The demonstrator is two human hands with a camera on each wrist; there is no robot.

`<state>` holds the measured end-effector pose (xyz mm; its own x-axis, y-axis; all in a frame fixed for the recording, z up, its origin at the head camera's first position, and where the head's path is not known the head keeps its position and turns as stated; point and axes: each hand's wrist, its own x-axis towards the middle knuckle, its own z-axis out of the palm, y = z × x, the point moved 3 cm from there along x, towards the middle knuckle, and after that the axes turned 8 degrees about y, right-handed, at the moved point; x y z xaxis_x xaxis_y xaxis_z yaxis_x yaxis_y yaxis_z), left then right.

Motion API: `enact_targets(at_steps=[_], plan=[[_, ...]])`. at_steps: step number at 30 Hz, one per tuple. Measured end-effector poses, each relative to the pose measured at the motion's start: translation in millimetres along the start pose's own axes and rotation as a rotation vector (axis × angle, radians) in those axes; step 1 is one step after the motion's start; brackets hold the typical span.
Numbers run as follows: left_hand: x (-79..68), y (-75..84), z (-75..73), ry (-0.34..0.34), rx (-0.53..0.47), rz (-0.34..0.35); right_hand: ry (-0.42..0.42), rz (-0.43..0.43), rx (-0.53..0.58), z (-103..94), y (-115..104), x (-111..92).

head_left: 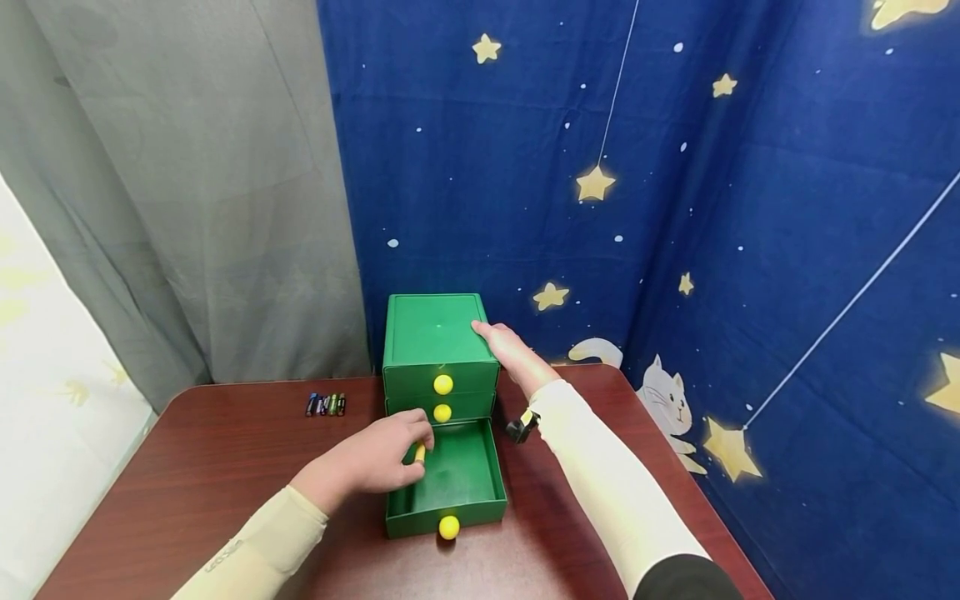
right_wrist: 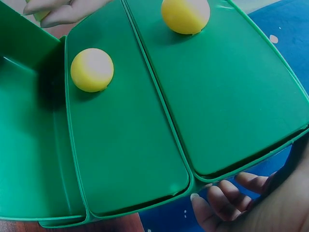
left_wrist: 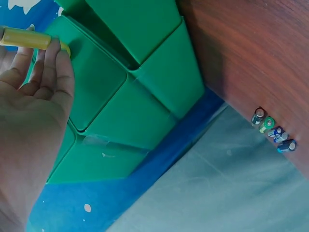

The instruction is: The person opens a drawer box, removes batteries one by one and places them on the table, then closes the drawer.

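Observation:
My left hand (head_left: 386,452) is over the left side of the pulled-out bottom drawer (head_left: 480,510). Between its thumb and fingers it pinches a yellow battery (left_wrist: 25,38), standing out from the fingertips in the left wrist view. The green drawer cabinet (head_left: 435,329) has round yellow knobs, and its upper two drawers are closed. At the cabinet's right side, my right hand (head_left: 513,350) rests with the thumb along the top edge. Its fingers (right_wrist: 224,200) lie against the side wall in the right wrist view. The visible floor of the bottom drawer is bare green.
Several small batteries (head_left: 326,405) lie in a row on the brown table (head_left: 247,450), left of the cabinet. Behind the table hang a grey curtain (head_left: 255,250) and a blue star-patterned curtain (head_left: 487,167). A black device (head_left: 519,428) is strapped at the right wrist.

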<state>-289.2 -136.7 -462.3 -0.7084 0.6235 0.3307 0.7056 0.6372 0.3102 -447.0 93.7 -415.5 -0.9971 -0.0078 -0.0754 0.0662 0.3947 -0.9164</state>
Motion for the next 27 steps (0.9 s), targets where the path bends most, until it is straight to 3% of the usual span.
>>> enact_targets(at_steps=[13, 27], plan=[[-3.7, -3.7, -17.2, 0.039, -0.05, -0.038, 0.007, -0.001, 0.003, 0.6, 0, 2], [-22.9, -9.0, -47.5, 0.167, -0.057, -0.084, -0.002, -0.004, 0.016, 0.1, 1, 0]])
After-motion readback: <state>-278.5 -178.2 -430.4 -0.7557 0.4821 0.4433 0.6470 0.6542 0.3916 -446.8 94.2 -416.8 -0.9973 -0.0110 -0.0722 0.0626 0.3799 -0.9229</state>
